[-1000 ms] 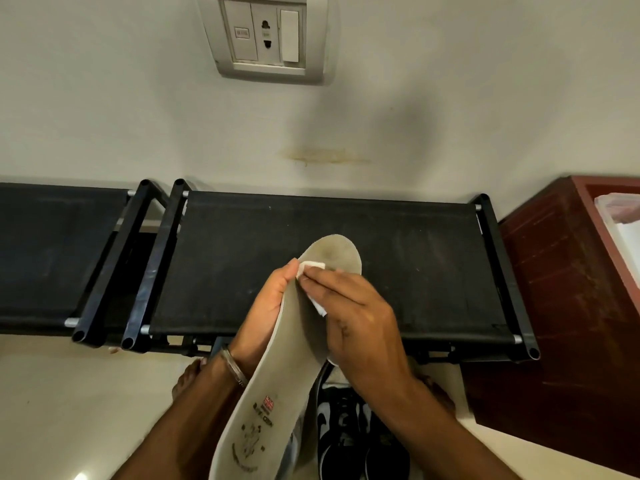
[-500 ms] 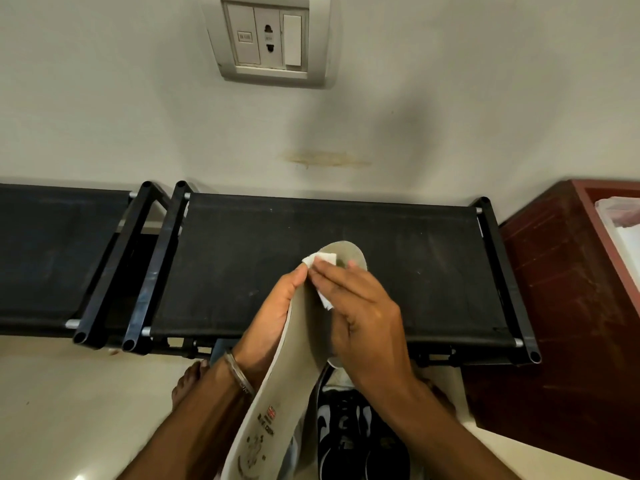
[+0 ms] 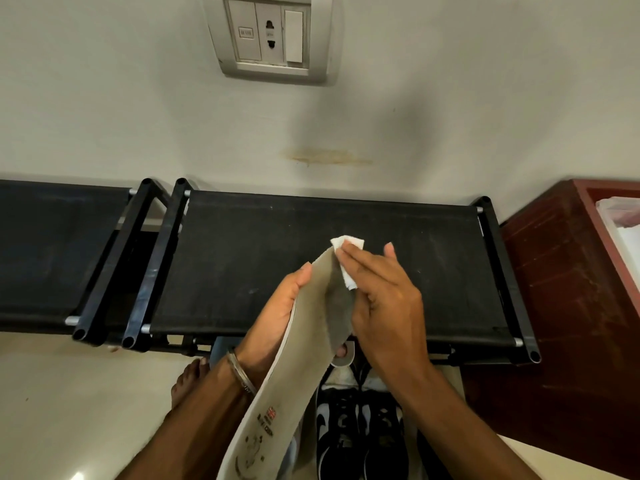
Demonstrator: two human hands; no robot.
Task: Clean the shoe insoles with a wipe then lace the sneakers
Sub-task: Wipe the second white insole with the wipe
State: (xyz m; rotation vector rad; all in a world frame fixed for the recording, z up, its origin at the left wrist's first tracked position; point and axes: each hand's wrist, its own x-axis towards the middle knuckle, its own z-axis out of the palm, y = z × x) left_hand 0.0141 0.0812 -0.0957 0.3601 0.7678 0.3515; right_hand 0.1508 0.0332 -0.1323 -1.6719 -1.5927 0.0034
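Nearest to me, at the bottom edge, I see the pair of black-and-white sneakers (image 3: pixel 360 434) on the floor (image 3: pixel 69 403), side by side between my forearms, with a bare foot (image 3: pixel 188 379) just left of them. The grey insole (image 3: pixel 298 348) rises from there, its printed heel end low near the sneakers and its toe end up over the black fabric shoe rack (image 3: pixel 242 265). My left hand (image 3: pixel 277 320) cradles it from behind on the left side, palm against its back and thumb tip laid along its left edge; a metal bangle (image 3: pixel 242 375) sits on that wrist. My right hand (image 3: pixel 377 299) comes in from the right with its fingers (image 3: pixel 360 263) straight and pressed together, flat against the white wipe (image 3: pixel 348 258), which they press onto the toe end of the insole. The wipe's corner sticks up past the fingertips, and another bit shows below them. That thumb stands apart, pointing upward. A second rack (image 3: pixel 52 251) stands to the left, touching or just beside the first. To the right is a red-brown wooden cabinet (image 3: pixel 568 306). Farthest off, a switch and socket plate (image 3: pixel 270 36) sits on the pale wall (image 3: pixel 104 98), above a brownish stain (image 3: pixel 329 157).
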